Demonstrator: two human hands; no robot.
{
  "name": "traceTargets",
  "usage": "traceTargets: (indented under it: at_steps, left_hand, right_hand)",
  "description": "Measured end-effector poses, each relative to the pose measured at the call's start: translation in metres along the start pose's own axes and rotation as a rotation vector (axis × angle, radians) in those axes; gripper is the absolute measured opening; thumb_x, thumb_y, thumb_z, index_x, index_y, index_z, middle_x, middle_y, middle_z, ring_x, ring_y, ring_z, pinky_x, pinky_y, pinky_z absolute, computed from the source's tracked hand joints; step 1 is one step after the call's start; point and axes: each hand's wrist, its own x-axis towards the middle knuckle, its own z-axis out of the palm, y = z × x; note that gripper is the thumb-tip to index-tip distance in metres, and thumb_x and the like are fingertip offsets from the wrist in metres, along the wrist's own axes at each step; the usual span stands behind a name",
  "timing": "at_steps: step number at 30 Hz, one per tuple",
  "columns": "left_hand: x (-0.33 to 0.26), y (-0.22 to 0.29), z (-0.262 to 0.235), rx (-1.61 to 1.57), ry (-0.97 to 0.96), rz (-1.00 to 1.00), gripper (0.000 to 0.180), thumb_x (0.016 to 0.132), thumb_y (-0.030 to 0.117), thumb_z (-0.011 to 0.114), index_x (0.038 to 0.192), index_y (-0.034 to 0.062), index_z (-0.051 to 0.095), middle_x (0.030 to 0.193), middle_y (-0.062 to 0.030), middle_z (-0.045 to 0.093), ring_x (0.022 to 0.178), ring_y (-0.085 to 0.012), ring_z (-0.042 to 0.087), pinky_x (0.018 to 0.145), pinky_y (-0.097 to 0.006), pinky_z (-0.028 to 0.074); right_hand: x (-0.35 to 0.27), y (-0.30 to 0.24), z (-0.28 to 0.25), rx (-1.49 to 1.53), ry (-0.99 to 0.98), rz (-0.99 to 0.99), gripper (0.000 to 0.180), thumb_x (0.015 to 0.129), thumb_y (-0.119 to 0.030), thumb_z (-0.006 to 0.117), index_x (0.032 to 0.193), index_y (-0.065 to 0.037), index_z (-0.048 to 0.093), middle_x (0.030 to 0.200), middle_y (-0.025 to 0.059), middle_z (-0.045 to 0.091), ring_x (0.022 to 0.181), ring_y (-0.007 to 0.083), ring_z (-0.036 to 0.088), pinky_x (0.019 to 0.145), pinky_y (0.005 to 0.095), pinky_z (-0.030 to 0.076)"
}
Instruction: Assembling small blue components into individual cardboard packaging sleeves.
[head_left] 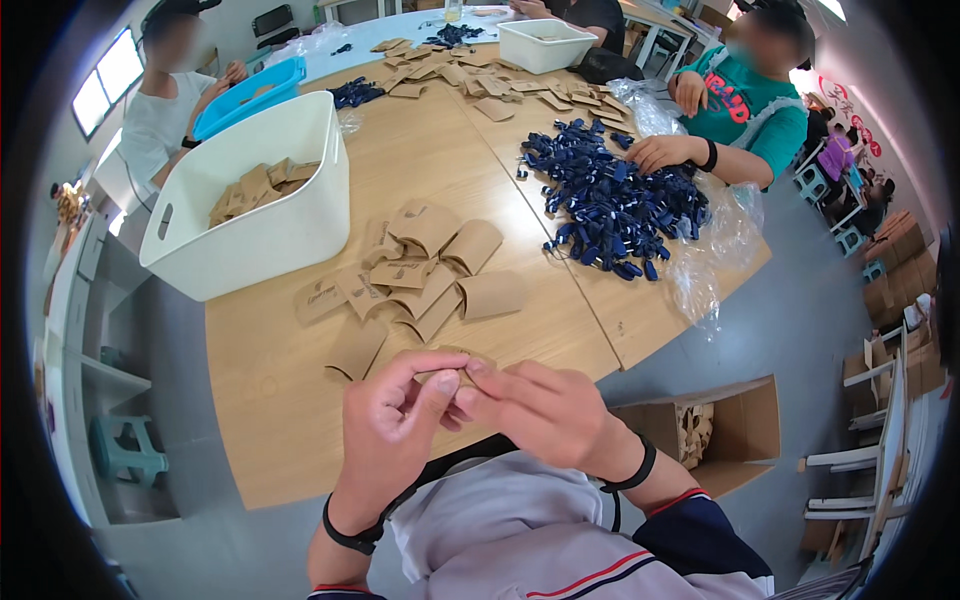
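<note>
My left hand (392, 420) and my right hand (545, 410) meet just above the near edge of the wooden table (280, 400). Together they pinch a small brown cardboard piece (452, 366), mostly hidden by my fingers. Just beyond my hands lies a loose pile of curved brown cardboard sleeves (420, 275). Further out to the right is a heap of small dark blue items (615, 200) on clear plastic.
A white plastic bin (250, 235) holding cardboard pieces stands at the left. A blue tray (245, 95) and a second white bin (545, 45) sit farther back. A person in green (745, 110) works at the right, another sits far left. An open cardboard box (715, 430) is on the floor.
</note>
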Motion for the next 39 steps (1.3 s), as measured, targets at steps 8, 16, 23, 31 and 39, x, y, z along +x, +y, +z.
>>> traceTargets:
  at_steps: [8, 16, 23, 31, 39]
  left_hand:
    - [-0.014, -0.05, 0.037, 0.006, 0.44, 0.42, 0.016, 0.094, 0.004, 0.059, 0.105, -0.0054, 0.066, 0.09, -0.0107, 0.071, 0.079, -0.0111, 0.066, 0.07, -0.023, 0.053]
    - [-0.018, -0.043, 0.023, 0.141, 0.366, 0.443, 0.013, 0.092, 0.001, 0.061, 0.103, -0.0038, 0.067, 0.087, -0.012, 0.072, 0.071, -0.0134, 0.069, 0.063, -0.022, 0.053]
    - [-0.029, -0.05, 0.041, -0.411, 0.092, 0.103, 0.016, 0.097, 0.005, 0.055, 0.108, -0.0023, 0.065, 0.082, -0.0097, 0.071, 0.066, -0.0116, 0.068, 0.059, -0.022, 0.053]
    - [-0.014, -0.021, -0.001, 0.222, -0.499, 0.161, 0.012, 0.094, 0.013, 0.06, 0.1, 0.007, 0.069, 0.072, -0.0029, 0.068, 0.061, -0.0115, 0.065, 0.054, -0.024, 0.046]
    - [0.014, -0.038, -0.013, 0.077, -0.952, 0.247, 0.012, 0.091, 0.017, 0.065, 0.101, 0.0105, 0.068, 0.07, -0.0009, 0.065, 0.056, -0.014, 0.058, 0.052, -0.026, 0.041]
  right_hand:
    - [-0.004, -0.033, 0.027, 0.34, 0.258, 0.576, 0.024, 0.077, -0.002, 0.076, 0.1, -0.001, 0.07, 0.069, 0.0085, 0.062, 0.052, 0.0163, 0.057, 0.046, 0.0256, 0.043]
    - [-0.005, -0.019, -0.004, 0.44, 0.071, 0.639, 0.027, 0.074, 0.002, 0.073, 0.101, -0.004, 0.07, 0.084, 0.0121, 0.068, 0.064, 0.0209, 0.061, 0.056, 0.0284, 0.048]
    - [-0.028, 0.009, 0.02, 0.483, -0.205, 0.509, 0.028, 0.069, -0.009, 0.074, 0.094, -0.002, 0.065, 0.092, 0.0126, 0.065, 0.078, 0.0289, 0.062, 0.064, 0.0343, 0.05]
    - [-0.046, 0.017, 0.011, 1.252, -0.688, 0.709, 0.03, 0.064, -0.02, 0.088, 0.081, -0.005, 0.067, 0.071, 0.0022, 0.066, 0.061, 0.0203, 0.061, 0.06, 0.0296, 0.048]
    - [-0.045, 0.01, 0.03, 1.705, -1.014, 0.708, 0.045, 0.062, -0.017, 0.091, 0.094, 0.003, 0.066, 0.077, 0.0044, 0.064, 0.067, 0.0118, 0.061, 0.057, 0.0274, 0.048]
